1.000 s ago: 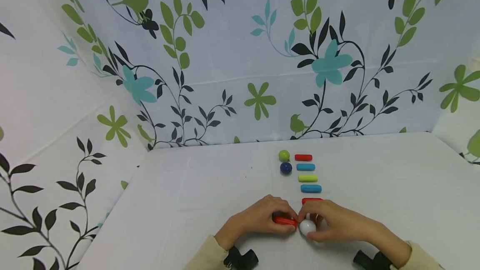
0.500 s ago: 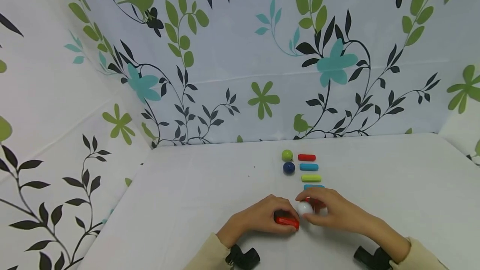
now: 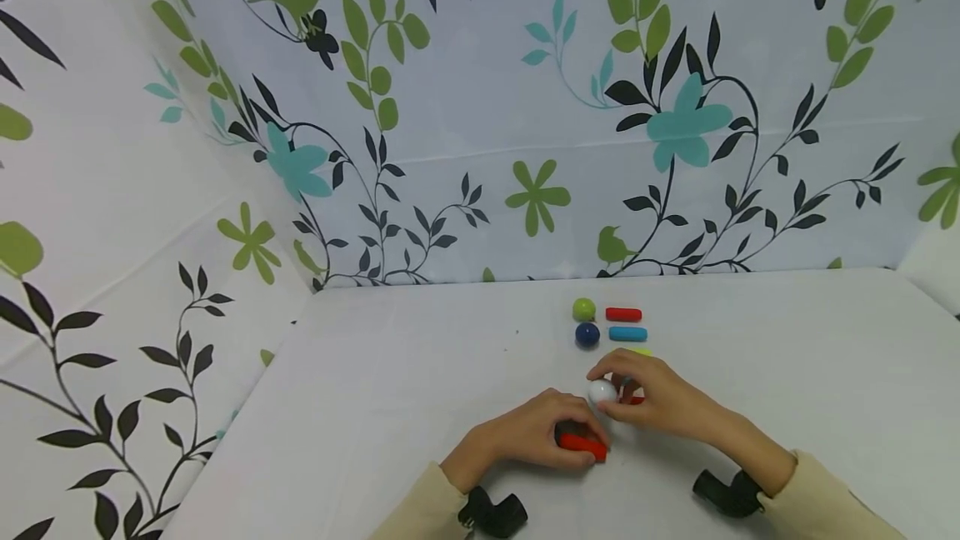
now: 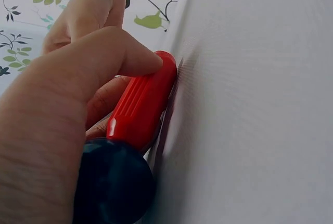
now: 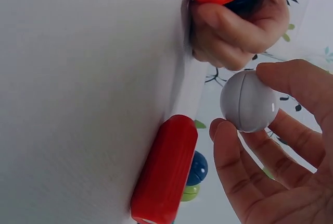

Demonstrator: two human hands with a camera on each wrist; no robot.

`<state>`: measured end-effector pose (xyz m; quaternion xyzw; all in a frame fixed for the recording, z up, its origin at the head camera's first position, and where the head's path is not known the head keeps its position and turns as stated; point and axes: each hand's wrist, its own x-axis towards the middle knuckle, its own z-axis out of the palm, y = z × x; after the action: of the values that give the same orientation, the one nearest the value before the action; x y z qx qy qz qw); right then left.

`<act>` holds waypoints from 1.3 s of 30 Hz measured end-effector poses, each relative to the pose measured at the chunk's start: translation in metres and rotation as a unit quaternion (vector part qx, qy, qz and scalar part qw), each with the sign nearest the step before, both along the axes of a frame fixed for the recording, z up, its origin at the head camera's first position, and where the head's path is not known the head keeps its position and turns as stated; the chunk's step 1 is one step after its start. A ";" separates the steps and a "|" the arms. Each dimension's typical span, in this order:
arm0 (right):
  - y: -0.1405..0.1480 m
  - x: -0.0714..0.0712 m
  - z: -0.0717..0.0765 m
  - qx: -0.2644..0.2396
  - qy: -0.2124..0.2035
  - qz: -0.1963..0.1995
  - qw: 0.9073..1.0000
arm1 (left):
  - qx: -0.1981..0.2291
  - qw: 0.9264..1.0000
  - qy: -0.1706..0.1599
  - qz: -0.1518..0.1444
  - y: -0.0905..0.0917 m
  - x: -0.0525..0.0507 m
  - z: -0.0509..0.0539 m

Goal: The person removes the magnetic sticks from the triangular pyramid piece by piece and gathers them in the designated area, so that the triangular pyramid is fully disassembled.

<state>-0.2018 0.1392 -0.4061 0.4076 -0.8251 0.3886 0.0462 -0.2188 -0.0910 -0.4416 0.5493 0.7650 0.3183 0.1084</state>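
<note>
My left hand grips a red ridged stick low over the white table. A dark blue ball sits at one end of that stick; in the right wrist view the stick's other end shows a round silvery face. Farther forward, my right hand pinches a glossy white ball between thumb and fingers, apart from the left hand's stick. Another red stick lies on the table beside the right hand, which partly covers it in the head view.
Beyond the right hand lie a red stick, a blue stick and a partly hidden yellow-green stick. Left of them rest a green ball and a dark blue ball. A patterned cloth hangs behind the table.
The right hand has carried the white ball away from the left hand's red stick, forward toward the row of sticks. The left hand keeps its grip nearly in place. The head view has shifted slightly.
</note>
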 end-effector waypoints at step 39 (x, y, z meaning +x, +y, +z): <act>-0.010 -0.043 -0.005 0.095 -0.029 -0.057 0.993 | -0.001 0.999 -0.031 0.010 -0.005 -0.002 0.003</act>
<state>-0.2446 0.1294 -0.4114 0.3506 -0.8812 0.3170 0.0058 -0.2210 -0.0965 -0.4387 0.5316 0.7669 0.3353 0.1297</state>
